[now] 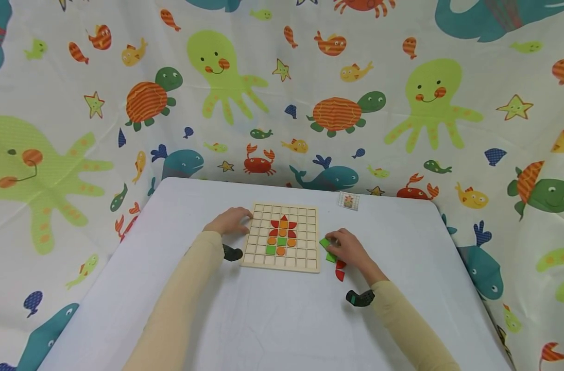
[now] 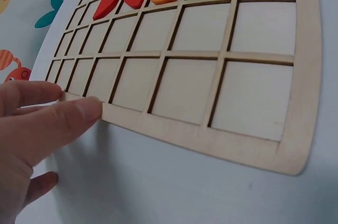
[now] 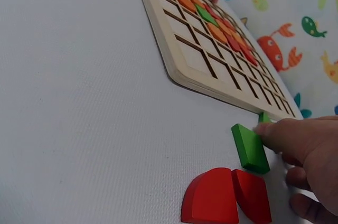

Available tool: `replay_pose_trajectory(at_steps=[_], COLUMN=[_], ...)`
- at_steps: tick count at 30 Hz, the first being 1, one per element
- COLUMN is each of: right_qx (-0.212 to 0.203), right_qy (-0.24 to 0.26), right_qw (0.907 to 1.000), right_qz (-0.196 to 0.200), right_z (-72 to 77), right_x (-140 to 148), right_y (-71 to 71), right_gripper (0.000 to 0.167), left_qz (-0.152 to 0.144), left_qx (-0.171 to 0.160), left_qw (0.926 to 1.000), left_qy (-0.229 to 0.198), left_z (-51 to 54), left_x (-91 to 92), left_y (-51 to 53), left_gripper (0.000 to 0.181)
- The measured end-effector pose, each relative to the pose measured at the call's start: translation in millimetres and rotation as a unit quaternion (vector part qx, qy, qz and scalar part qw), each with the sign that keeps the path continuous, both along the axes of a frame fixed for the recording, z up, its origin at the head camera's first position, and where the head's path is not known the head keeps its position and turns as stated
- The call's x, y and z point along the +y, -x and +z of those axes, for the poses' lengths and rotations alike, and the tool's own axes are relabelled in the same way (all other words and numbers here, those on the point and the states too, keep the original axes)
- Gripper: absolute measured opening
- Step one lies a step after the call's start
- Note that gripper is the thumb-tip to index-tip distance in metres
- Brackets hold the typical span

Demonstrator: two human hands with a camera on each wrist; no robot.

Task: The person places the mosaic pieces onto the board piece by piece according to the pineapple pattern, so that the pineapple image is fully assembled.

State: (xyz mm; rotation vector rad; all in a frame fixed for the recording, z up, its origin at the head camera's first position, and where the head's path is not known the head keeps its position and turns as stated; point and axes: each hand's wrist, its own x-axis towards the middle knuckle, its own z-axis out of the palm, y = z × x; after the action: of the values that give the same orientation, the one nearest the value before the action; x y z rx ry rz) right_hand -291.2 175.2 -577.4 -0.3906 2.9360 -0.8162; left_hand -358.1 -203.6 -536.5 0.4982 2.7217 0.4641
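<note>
A wooden grid board [image 1: 258,247] lies on the table, with red, orange and green tiles set in its middle cells. My left hand [image 1: 229,221] is at the board's left edge; in the left wrist view its thumb [image 2: 87,109] and index finger rest against the rim. Right of the board, my right hand [image 1: 348,247] pinches a green square tile [image 1: 325,242], mostly hidden behind the thumb in the right wrist view. A second green square tile [image 3: 250,149] lies just under that hand. Beside it are two red quarter-circle tiles [image 3: 211,197], side by side.
A small picture card [image 1: 348,201] lies near the table's back edge, right of the board. The table [image 1: 282,314] has a white cover. Behind it hangs a curtain [image 1: 272,103] printed with sea animals. Dark wrist cameras are on both wrists.
</note>
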Motion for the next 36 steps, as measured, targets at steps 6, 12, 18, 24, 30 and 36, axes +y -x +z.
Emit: replay_pose_trajectory(at_steps=[6,12,18,24,30,36], right_qx=[-0.001,-0.001,0.015,0.018,0.019,0.018], right_qy=[-0.006,-0.018,-0.022,-0.018,-0.018,-0.009], right_qw=[0.9999,0.9998,0.9983,0.9987,0.9992,0.9990], right_qz=[0.012,-0.011,-0.052,-0.044,-0.031,-0.040], right_z=[1.4,2.5,0.9,1.9,3.3,2.6], right_x=[-2.6,-4.8,2.2,9.0,13.4,14.4], right_y=[1.4,3.1,1.8,-0.1,-0.5,-1.1], right_gripper=[0.039,0.032,0.032,0.033,0.030,0.031], left_qz=[-0.003,0.005,0.009,0.005,0.012,0.013], left_qx=[0.003,0.001,-0.006,-0.009,-0.013,-0.014], left_qw=[1.0000,1.0000,0.9999,0.9999,0.9998,0.9998], left_qy=[-0.002,-0.004,-0.003,0.007,0.004,0.004], left_z=[1.7,2.4,1.6,-2.1,-3.0,-1.0], left_x=[0.0,0.4,0.8,1.1,0.9,1.5], left_y=[-0.5,-1.6,-0.8,2.1,1.3,-0.1], left_gripper=[0.048,0.048,0.049,0.050,0.050,0.050])
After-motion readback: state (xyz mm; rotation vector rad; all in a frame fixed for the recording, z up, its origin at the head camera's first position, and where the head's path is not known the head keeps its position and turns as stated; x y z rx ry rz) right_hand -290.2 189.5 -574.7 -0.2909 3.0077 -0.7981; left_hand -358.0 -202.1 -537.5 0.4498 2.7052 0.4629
